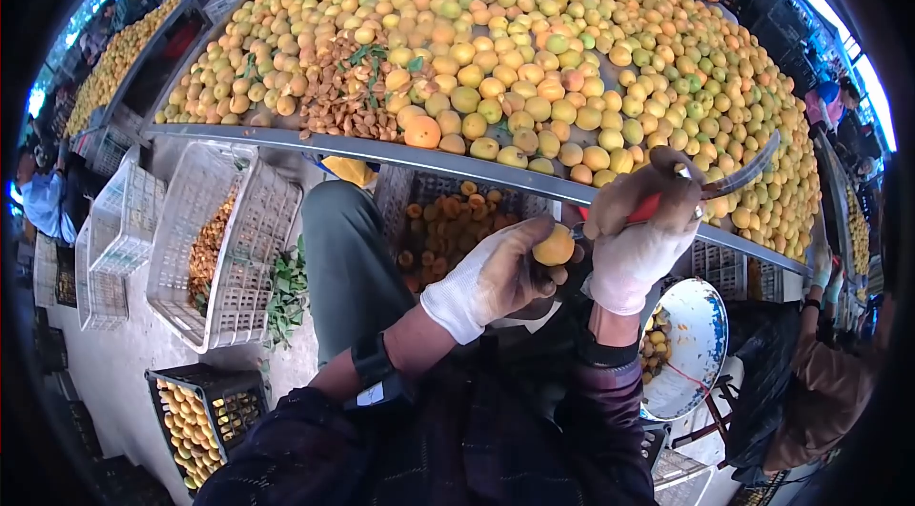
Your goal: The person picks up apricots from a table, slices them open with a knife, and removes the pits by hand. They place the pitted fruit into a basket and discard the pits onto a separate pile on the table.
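My left hand (500,273), in a stained white glove, is closed round a yellow-orange apricot (554,247), held above my lap. Close beside it, my right hand (634,239), also gloved, grips a red-handled knife (750,169); its curved metal blade points away to the right. The fingers partly cover the handle. Just beyond both hands, a heap of apricots (534,39) covers a metal-edged table (457,160). A pile of brown apricot pits (345,91) lies near its front edge. Below the edge, a crate (391,196) contains halved apricots (448,230).
White plastic crates (250,249) stand at the left, one with pits inside. A black crate (195,377) of apricots sits on the floor. To my right is a white basin (701,339) with fruit pieces. Other people (824,382) work nearby and across the table.
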`<state>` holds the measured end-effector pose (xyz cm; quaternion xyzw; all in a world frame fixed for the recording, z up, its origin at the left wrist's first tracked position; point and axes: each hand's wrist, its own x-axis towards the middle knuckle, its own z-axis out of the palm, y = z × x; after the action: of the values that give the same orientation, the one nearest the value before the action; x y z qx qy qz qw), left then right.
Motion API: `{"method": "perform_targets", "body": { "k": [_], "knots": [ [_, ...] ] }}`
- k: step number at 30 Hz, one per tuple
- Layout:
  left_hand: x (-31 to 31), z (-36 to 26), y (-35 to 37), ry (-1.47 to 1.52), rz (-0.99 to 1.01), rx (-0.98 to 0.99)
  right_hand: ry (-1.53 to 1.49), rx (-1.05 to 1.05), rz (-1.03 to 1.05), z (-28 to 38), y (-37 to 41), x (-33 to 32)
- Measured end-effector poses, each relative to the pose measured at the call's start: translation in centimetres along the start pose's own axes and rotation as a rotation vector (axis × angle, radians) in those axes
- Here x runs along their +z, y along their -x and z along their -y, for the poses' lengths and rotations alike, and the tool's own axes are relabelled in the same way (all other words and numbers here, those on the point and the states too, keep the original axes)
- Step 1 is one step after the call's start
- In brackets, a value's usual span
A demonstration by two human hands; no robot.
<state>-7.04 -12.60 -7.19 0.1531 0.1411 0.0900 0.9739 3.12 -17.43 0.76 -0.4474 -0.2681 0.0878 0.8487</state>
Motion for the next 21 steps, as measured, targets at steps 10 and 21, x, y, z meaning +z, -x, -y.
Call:
{"method": "perform_targets", "body": {
  "k": [10, 21],
  "knots": [
    [0.0, -0.9, -0.3, 0.045, -0.056, 0.049, -0.066, 0.012, -0.004, -1.0, -0.6, 0.6],
    [0.2, -1.2, 0.6, 0.126, -0.023, 0.134, -0.424, 0.267, 0.056, -3.5, -0.8, -0.2]
  ]
}}
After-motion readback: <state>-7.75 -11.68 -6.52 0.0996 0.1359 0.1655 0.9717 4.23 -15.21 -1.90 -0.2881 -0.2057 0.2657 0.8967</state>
